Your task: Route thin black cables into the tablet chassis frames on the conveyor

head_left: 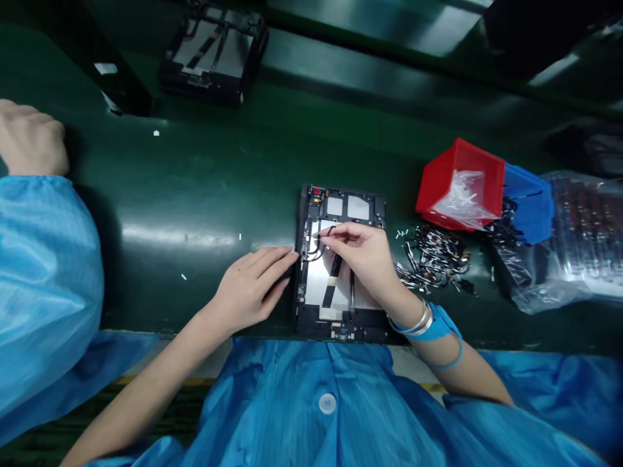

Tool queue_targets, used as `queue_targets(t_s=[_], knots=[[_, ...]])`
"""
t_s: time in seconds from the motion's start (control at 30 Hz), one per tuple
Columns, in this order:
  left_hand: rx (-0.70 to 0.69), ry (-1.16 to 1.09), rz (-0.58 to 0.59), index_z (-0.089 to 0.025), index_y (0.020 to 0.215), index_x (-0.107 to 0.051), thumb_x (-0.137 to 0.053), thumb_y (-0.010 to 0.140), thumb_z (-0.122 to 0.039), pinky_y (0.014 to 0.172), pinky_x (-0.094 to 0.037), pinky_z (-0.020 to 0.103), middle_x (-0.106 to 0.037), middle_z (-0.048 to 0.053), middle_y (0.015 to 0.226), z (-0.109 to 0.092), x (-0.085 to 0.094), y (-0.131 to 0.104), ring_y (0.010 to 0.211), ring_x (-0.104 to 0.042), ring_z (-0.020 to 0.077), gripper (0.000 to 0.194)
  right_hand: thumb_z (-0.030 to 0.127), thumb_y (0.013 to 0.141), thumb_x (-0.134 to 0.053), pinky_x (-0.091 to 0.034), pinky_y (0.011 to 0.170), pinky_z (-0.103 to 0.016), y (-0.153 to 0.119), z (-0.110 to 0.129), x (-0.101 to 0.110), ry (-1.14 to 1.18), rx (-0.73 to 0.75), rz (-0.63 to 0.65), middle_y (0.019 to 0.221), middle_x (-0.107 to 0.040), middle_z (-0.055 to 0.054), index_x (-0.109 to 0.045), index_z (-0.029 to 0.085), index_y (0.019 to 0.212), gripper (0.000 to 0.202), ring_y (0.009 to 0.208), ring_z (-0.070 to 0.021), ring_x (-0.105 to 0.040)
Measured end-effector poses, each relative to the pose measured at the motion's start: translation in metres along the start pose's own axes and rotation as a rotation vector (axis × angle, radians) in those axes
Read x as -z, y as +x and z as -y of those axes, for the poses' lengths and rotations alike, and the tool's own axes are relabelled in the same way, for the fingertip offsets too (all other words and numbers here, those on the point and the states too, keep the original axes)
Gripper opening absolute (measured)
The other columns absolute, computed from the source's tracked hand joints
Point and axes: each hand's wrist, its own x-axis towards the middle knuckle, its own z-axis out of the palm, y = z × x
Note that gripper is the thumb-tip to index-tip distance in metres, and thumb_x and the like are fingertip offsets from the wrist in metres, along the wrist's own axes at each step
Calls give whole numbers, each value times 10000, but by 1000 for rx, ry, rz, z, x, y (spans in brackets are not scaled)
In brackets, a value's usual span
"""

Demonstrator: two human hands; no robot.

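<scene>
An opened tablet-like device (315, 288) lies flat at the table's front edge, its silver plates, circuit parts and black ribbon strip showing. My left hand (256, 282) rests at its left side, fingers stretched out and their tips at the frame's edge, holding nothing. Over the upper middle of the device, my right hand (363, 253) is closed in a pinch on a thin black cable (314, 258), which loops toward the left-hand board. Part of the device is hidden under that hand. A blue strap and metal bangles circle my right wrist.
A pile of short black cables (433, 256) lies to the right, before a red bin (435, 185) and a blue bin (535, 201). Beyond sits a clear plastic bag (584, 240). Stacked devices (214, 55) stand at the back left. Another person's hand (34, 139) is at far left.
</scene>
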Motion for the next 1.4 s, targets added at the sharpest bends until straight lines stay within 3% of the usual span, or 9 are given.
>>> queue_targets(t_s=[0.17,0.33,0.53,0.67,0.87,1.03,1.4], knots=[[-89,92,68,-104,1242,-568,-460,906,-134,767,-556,399,-651,174,1203,0,-1,3,1039,-634,287,354,225,716,-719,-491,594,-271,2,0,4,-150,35,-9,780,-734,-39,-750,187,772,75,649,-127,-619],[-94,182,85,-114,1220,-603,-430,888,-90,736,-535,376,-660,174,1185,-1,-3,2,1026,-634,286,375,219,740,-702,-410,524,-241,1,2,2,-205,92,9,752,-702,-23,-769,199,798,92,613,-102,-558],[-82,248,106,-123,1264,-597,-449,837,-25,754,-517,369,-647,170,1228,-3,-3,-2,1056,-631,296,462,213,709,-724,-398,497,-232,4,1,1,-188,78,-23,730,-684,0,-741,190,900,193,585,-93,-537],[-61,235,108,-159,1294,-589,-449,831,-14,778,-513,351,-642,149,1253,-3,-3,-5,1091,-625,285,504,226,697,-741,-433,519,-231,6,4,3,-200,56,-34,689,-675,5,-665,178,744,101,605,-101,-587],[-55,249,88,-198,1313,-575,-444,862,-46,786,-504,334,-644,130,1260,-3,-4,-4,1080,-636,261,495,345,746,-719,-448,519,-239,11,13,10,-215,-12,67,655,-666,-4,-626,176,733,193,590,-108,-602],[-99,272,84,-132,1235,-619,-435,868,-36,761,-503,350,-652,166,1235,-5,-3,1,1063,-645,282,422,262,740,-702,-430,531,-244,21,16,18,-370,9,142,641,-650,-1,-659,159,734,112,553,-89,-550],[-67,193,69,-206,1340,-549,-455,847,-25,779,-501,318,-657,124,1242,-1,-2,-4,1075,-643,252,534,263,743,-686,-387,485,-227,26,17,22,-391,-6,209,593,-615,15,-640,159,714,117,507,-72,-501]])
